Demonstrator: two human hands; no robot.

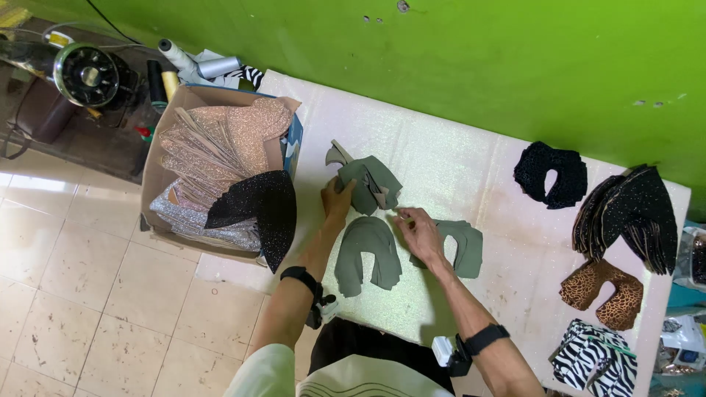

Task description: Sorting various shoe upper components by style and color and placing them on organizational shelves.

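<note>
My left hand grips a bunch of olive-green cut fabric pieces, held just above the white glittery table. My right hand pinches at the lower edge of that bunch with thumb and finger. Below the hands lies a stack of olive horseshoe-shaped pieces. A second olive stack lies to the right, partly under my right hand. Both wrists wear black bands.
A cardboard box at the table's left end holds pink, silver and black glitter pieces. At the right lie black glitter stacks, a leopard-print stack and a zebra-print stack. A sewing machine stands far left.
</note>
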